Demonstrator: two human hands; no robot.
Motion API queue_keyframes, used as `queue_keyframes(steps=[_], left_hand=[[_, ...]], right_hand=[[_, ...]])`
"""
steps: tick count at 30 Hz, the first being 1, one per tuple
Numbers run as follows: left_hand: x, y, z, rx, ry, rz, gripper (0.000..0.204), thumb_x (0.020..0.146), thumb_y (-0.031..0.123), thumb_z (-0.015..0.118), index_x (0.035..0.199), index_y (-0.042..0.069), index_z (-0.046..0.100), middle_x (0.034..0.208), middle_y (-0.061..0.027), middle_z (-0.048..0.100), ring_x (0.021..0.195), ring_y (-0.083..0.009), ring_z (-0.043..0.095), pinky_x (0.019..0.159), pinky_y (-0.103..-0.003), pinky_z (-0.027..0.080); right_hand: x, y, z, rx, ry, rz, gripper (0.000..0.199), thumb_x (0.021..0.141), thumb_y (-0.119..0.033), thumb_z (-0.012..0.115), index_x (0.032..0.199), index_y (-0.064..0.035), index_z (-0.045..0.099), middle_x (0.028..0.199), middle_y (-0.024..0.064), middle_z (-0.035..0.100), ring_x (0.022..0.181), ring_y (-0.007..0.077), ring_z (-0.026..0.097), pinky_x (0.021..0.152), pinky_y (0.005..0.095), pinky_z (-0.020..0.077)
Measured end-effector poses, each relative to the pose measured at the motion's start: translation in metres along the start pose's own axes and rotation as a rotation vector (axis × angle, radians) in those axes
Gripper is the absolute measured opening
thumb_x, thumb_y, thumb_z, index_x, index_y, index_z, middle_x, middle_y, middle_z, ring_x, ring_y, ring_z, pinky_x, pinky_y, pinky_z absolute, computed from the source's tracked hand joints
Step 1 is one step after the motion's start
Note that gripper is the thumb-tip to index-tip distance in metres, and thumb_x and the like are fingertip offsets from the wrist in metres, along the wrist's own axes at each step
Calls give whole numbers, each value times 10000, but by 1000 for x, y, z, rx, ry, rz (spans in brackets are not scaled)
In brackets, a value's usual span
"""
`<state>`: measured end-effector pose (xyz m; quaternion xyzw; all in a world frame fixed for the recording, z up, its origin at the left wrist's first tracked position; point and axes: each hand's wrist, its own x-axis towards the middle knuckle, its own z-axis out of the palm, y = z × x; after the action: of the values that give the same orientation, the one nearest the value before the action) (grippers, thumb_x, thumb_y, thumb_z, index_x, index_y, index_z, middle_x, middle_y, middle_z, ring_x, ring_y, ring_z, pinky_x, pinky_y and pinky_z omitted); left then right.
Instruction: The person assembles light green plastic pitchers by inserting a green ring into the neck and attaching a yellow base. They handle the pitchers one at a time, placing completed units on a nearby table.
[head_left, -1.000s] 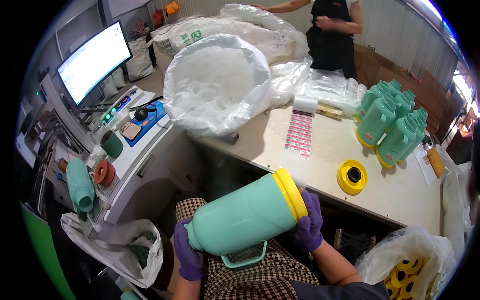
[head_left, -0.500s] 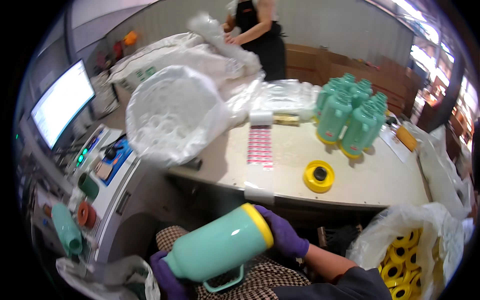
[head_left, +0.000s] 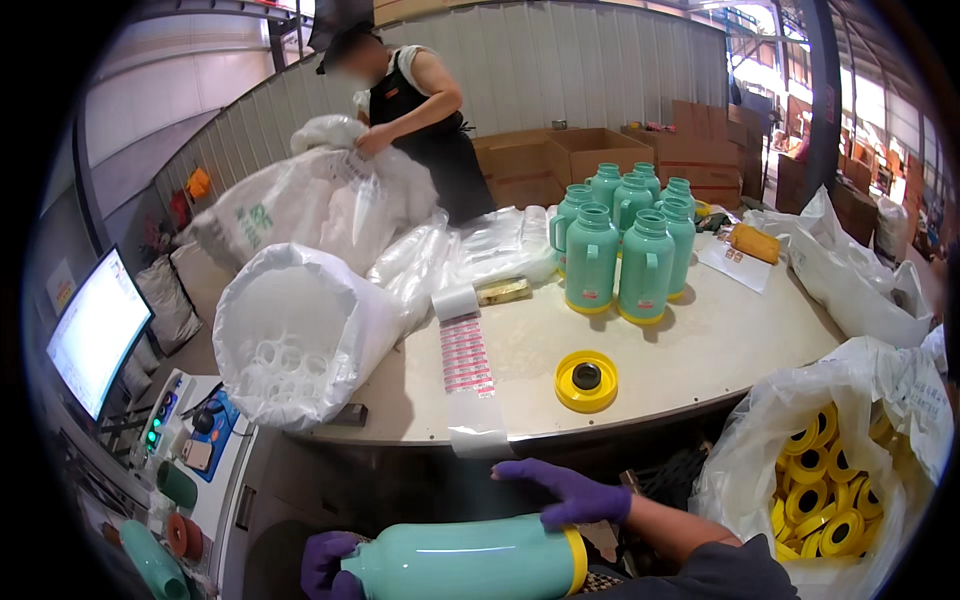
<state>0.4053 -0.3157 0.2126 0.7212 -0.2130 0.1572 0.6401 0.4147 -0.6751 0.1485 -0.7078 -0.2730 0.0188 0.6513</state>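
head view: left hand (head_left: pixel 328 566) holds green flask (head_left: pixel 460 562) sideways

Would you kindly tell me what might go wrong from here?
The mint-green flask lies on its side, and the right hand is spread open rather than wrapped around it, so it might slip or roll. The label strip overhangs the front edge of the table and could get snagged. The standing flasks crowd together; one knock may topple several.
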Motion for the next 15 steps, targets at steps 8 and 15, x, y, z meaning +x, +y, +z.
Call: queue_keyframes(steps=[8,15], left_hand=[[56,51,77,82,-215,359,412,850,254,742,1153,-13,658,1224,-219,651,1153,-364,610,1012,-447,474],[37,-28,62,-264,-131,-36,294,914,64,577,1193,-27,580,1185,-136,582,1009,-206,606,876,-321,493]], right_hand=[[-34,-32,26,-251,7,-125,1251,668,-398,930,1606,-43,183,1634,197,265,1515,365,264,1227,457,254],[-139,20,-113,-698,1174,-70,1273,571,-420,963,1541,-22,240,1524,176,375,1401,316,394,1179,465,324]])
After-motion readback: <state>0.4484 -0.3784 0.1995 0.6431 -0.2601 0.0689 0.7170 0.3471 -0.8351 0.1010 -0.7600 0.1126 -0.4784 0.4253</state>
